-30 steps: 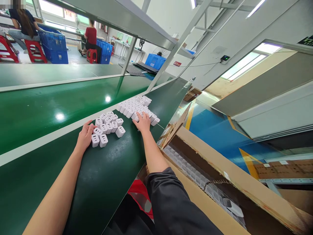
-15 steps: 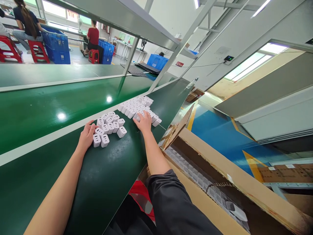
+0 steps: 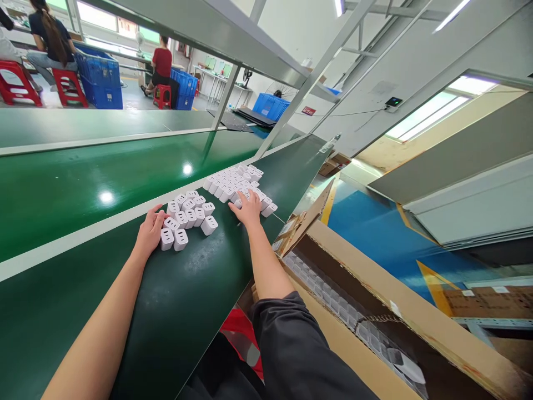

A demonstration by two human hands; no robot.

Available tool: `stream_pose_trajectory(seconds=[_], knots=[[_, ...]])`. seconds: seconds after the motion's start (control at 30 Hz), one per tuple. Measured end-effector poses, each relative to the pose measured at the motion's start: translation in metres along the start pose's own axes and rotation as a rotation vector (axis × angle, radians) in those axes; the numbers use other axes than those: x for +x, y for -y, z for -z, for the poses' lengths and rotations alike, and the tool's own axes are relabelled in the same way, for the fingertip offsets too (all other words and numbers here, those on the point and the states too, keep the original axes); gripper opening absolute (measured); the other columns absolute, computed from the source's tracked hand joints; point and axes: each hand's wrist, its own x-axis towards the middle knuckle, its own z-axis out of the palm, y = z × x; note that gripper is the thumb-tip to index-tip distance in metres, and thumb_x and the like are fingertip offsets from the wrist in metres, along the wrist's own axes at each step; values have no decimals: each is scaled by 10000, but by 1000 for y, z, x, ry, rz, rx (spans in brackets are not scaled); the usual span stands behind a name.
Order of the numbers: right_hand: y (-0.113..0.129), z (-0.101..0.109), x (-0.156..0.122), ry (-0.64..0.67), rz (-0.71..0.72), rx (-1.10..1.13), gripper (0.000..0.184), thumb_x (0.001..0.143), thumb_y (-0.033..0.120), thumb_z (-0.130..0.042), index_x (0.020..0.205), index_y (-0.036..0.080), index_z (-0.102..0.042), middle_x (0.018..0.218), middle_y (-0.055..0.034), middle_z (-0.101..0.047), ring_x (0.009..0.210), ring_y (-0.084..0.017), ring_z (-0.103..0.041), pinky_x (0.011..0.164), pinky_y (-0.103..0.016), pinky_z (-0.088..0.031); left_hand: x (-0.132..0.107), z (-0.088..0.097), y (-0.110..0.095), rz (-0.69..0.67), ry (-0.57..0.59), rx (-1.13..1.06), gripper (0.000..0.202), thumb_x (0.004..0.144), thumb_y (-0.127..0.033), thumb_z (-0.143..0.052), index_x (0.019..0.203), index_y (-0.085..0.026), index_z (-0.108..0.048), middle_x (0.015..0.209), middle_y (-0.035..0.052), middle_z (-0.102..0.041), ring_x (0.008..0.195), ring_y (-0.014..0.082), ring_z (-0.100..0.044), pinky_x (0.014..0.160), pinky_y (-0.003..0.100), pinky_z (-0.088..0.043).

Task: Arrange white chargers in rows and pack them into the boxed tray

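Bright windows [image 3: 97, 15] line the far side of the room above red stools [image 3: 70, 89] and stacked blue crates [image 3: 100, 78], while a tube light [image 3: 452, 15] glows overhead and a white wall [image 3: 416, 78] rises beyond a blue floor [image 3: 358, 222] edged with yellow markings [image 3: 433, 286] at right.

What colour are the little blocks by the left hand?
The little blocks are white, clearest in the head view.

Two clusters of boxy white plastic chargers [image 3: 190, 216] lie on our flat green table [image 3: 179, 311], left of a long brown cardboard box [image 3: 366, 269] seemingly holding clear trays [image 3: 325, 286].
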Motion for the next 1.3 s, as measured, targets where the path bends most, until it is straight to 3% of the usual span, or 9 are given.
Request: stream_pose_trajectory(seconds=[0.1, 0.2, 0.37, 0.47, 0.7, 0.8, 0.93, 1.13, 1.3], knots=[[17, 18, -8, 47, 164, 218, 481, 942, 520, -428, 1225, 191, -635, 1413, -158, -505, 1325, -336, -422, 1060, -519, -378, 0, -1, 1, -9, -3, -4, 599, 935, -631, -368, 1371, -237, -488, 1092, 66, -716, 871, 201, -650, 835, 362, -496], [37, 38, -24, 286, 301, 320, 438, 910, 604, -486, 940, 224, -702, 1002, -69, -702, 930, -229, -641, 804, -343, -515, 0, -1, 1, -12, -1, -1, 603, 935, -642, -364, 1369, -242, -490, 1088, 63, -715, 866, 200, -647, 826, 359, -495], [53, 58, -42, 568, 381, 194, 292, 836, 514, -646, 957, 249, -677, 819, 16, -702, 735, -165, -643, 639, -255, -464, 0, -1, 4, -19, 5, -16, 617, 931, -648, -368, 1371, -233, -489, 1105, 74, -710, 893, 208, -651, 830, 359, -490], [45, 60, -29, 550, 364, 124, 220, 824, 333, -642, 1022, 247, -689, 923, 9, -725, 806, -174, -657, 692, -255, -480, 0, -1, 5, -29, 7, -22, 619, 931, -642, -370, 1375, -227, -485, 1105, 76, -709, 895, 209, -647, 835, 361, -489], [24, 45, 14, 362, 277, -18, 526, 739, 69, -543, 1240, 190, -649, 1298, -98, -620, 1214, -279, -532, 968, -357, -449, -1, 0, 2, -17, 4, 0, 596, 939, -629, -361, 1371, -239, -488, 1102, 68, -713, 893, 208, -652, 839, 361, -491], [19, 40, 15, 294, 238, -37, 540, 780, 146, -568, 1319, 180, -583, 1331, -125, -576, 1238, -291, -505, 996, -390, -441, -2, -1, 0, -14, 0, -5, 586, 939, -625, -368, 1362, -240, -495, 1094, 66, -715, 892, 205, -650, 834, 357, -494], [16, 33, 12, 255, 217, -54, 384, 815, 338, -631, 1172, 199, -649, 1227, -113, -619, 1183, -300, -529, 985, -413, -445, -2, -1, 1, -13, 3, -20, 601, 935, -636, -371, 1367, -235, -490, 1106, 73, -712, 910, 209, -651, 847, 360, -494], [26, 21, 9, 171, 178, -88, 261, 854, 351, -600, 1060, 205, -663, 1131, -120, -657, 1119, -318, -546, 928, -444, -443, 0, -2, 5, -14, 9, -18, 607, 932, -647, -367, 1366, -240, -489, 1113, 73, -710, 900, 210, -650, 858, 372, -490], [29, 21, 5, 101, 136, -95, 375, 899, 474, -551, 1118, 179, -629, 1128, -163, -643, 1130, -354, -524, 942, -496, -414, 0, -1, 4, -17, 6, -25, 599, 934, -639, -374, 1366, -241, -488, 1118, 71, -712, 924, 211, -657, 870, 368, -495]])
